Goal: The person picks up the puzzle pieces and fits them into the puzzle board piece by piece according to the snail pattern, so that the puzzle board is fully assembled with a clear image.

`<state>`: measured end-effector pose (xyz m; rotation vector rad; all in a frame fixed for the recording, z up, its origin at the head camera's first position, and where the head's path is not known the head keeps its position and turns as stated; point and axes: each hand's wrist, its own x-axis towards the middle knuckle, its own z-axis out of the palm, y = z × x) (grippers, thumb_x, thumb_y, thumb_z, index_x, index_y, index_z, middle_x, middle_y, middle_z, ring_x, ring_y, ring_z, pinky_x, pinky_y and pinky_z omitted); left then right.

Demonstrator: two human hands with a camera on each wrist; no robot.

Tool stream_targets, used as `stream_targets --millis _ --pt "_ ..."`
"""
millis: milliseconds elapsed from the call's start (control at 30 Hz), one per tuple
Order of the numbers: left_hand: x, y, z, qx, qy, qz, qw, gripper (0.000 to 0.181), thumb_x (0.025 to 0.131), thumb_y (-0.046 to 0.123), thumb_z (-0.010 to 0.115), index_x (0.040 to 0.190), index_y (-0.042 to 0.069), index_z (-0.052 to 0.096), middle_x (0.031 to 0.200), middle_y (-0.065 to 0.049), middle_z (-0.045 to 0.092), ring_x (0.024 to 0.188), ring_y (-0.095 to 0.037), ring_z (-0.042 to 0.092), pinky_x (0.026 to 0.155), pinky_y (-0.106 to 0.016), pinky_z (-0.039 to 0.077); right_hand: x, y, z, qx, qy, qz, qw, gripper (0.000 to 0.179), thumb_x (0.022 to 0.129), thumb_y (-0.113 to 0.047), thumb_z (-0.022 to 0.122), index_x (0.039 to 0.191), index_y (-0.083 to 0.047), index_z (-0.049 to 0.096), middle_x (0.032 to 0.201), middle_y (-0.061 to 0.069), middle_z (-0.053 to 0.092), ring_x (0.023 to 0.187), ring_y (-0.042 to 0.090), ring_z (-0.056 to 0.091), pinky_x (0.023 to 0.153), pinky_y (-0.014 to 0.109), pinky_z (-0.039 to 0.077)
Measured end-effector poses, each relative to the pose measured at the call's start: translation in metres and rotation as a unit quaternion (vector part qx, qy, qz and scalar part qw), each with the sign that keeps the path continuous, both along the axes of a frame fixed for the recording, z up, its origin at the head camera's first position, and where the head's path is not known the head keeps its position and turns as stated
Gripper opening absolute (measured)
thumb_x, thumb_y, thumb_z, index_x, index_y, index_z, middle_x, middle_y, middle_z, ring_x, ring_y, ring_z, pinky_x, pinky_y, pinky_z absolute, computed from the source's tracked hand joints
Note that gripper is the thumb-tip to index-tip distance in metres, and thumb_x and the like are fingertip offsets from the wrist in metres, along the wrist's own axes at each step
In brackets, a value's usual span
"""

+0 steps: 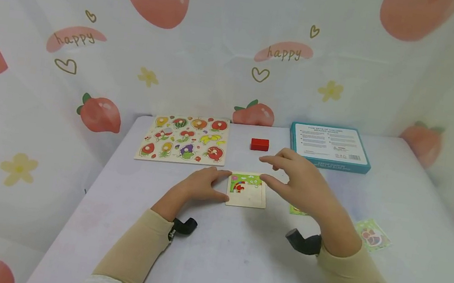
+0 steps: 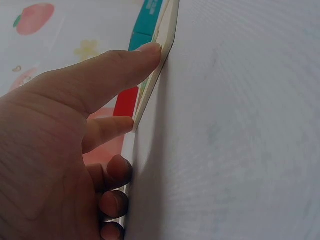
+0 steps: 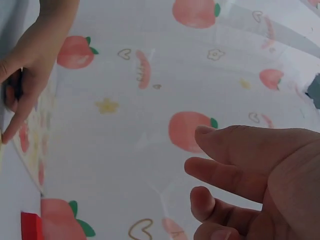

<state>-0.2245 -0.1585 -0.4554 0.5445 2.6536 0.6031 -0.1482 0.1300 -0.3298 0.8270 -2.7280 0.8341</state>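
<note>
Near the middle of the table (image 1: 211, 263), we have a small wooden puzzle board (image 1: 250, 198) lying just right of our left hand (image 1: 201, 183). We set that hand's thumb and index finger, well spread, against the board's left side, the finger at the far corner and the thumb at the near one; they touch its edge without wrapping round it, and the other three fingers bend loosely. Along the board's far side and far left part we see green printed pieces and a bit of red, while the near right part shows bare wood.

We hover our right hand (image 1: 303, 180) at the board's far right, thumb and index finger parted by a clear gap and holding nothing, the other fingers loosely bent. Partly hidden below it sits a green piece (image 1: 298, 210), and farther right lies a green printed card (image 1: 373, 236).

Beyond the board we see a red block (image 1: 259, 145); at far left, a fruit board (image 1: 175, 156); at far right, a blue box (image 1: 330, 145). Behind everything we have a cloth (image 1: 221, 54) printed with peaches and "happy".
</note>
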Motion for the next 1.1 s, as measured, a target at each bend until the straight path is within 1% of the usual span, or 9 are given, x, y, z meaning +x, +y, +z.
stream_targets --millis 233,333,433,567,667,800,967,1033,1100 --pt "-0.001 0.000 0.000 -0.003 0.004 -0.005 1.0000 0.082 0.082 0.054 0.081 0.154 0.034 0.048 0.107 0.003 0.054 0.100 -0.017 0.051 0.087 -0.037 0.048 0.003 0.023 0.012 -0.014 0.024 -0.012 0.9996 0.038 0.094 -0.020 0.077 0.131 -0.013 0.071 0.100 0.001 0.059 0.089 0.017 0.055 0.070 0.035 0.049" --pt "0.000 0.001 0.002 -0.002 0.003 -0.005 1.0000 0.082 0.082 0.053 0.081 0.154 0.033 0.048 0.106 0.003 0.054 0.100 -0.017 0.051 0.086 -0.037 0.048 0.004 0.034 0.017 -0.018 0.021 -0.023 0.9993 0.040 0.094 -0.021 0.077 0.132 -0.013 0.070 0.099 0.001 0.059 0.088 0.017 0.053 0.071 0.036 0.047" --pt "0.001 0.001 0.003 -0.003 0.003 -0.005 1.0000 0.081 0.082 0.052 0.081 0.154 0.033 0.048 0.106 0.002 0.054 0.100 -0.018 0.051 0.086 -0.037 0.048 0.006 0.044 0.021 -0.024 0.014 -0.039 0.9988 0.039 0.095 -0.022 0.076 0.132 -0.014 0.070 0.096 0.000 0.058 0.085 0.018 0.049 0.069 0.036 0.044" --pt "0.002 0.001 0.004 -0.004 0.003 -0.005 1.0000 0.081 0.083 0.052 0.080 0.155 0.034 0.047 0.109 0.002 0.054 0.102 -0.018 0.051 0.090 -0.038 0.048 0.005 0.055 0.022 -0.025 0.023 -0.049 0.9982 0.039 0.094 -0.022 0.077 0.131 -0.012 0.070 0.090 0.000 0.056 0.076 0.018 0.044 0.064 0.032 0.039" --pt "0.002 0.000 0.004 -0.003 0.002 -0.004 1.0000 0.081 0.083 0.052 0.080 0.155 0.033 0.047 0.118 0.001 0.056 0.107 -0.019 0.051 0.097 -0.043 0.047 0.003 0.064 0.021 -0.023 0.030 -0.050 0.9980 0.041 0.093 -0.021 0.077 0.132 -0.011 0.069 0.089 0.000 0.055 0.073 0.017 0.043 0.062 0.030 0.038" --pt "0.003 0.000 0.002 -0.001 0.001 -0.004 1.0000 0.082 0.083 0.053 0.080 0.155 0.033 0.047 0.123 -0.001 0.056 0.110 -0.020 0.050 0.101 -0.046 0.045 -0.004 0.077 0.016 -0.017 0.010 -0.061 0.9979 0.044 0.093 -0.023 0.078 0.134 -0.011 0.068 0.092 0.000 0.056 0.073 0.017 0.043 0.063 0.029 0.036" --pt "0.003 0.000 0.002 -0.003 0.001 -0.004 1.0000 0.082 0.083 0.052 0.080 0.155 0.033 0.047 0.113 0.002 0.055 0.104 -0.018 0.051 0.094 -0.041 0.048 -0.012 0.097 0.009 -0.025 -0.018 -0.066 0.9974 0.046 0.089 -0.024 0.082 0.131 -0.011 0.069 0.091 0.000 0.055 0.071 0.015 0.042 0.063 0.028 0.034" --pt "0.002 0.000 0.002 -0.004 0.003 -0.006 1.0000 0.082 0.083 0.052 0.080 0.155 0.033 0.047 0.110 0.002 0.055 0.102 -0.018 0.051 0.091 -0.040 0.048 -0.015 0.104 0.006 -0.027 -0.039 -0.066 0.9967 0.046 0.088 -0.025 0.083 0.130 -0.012 0.070 0.090 0.000 0.055 0.071 0.016 0.043 0.063 0.028 0.034" --pt "0.002 0.000 0.002 -0.005 0.004 -0.006 1.0000 0.082 0.082 0.052 0.081 0.155 0.032 0.047 0.109 0.002 0.054 0.101 -0.018 0.051 0.090 -0.039 0.048 -0.018 0.110 0.004 -0.020 -0.074 -0.072 0.9945 0.046 0.089 -0.028 0.083 0.130 -0.013 0.068 0.092 0.000 0.055 0.074 0.017 0.045 0.063 0.029 0.036"
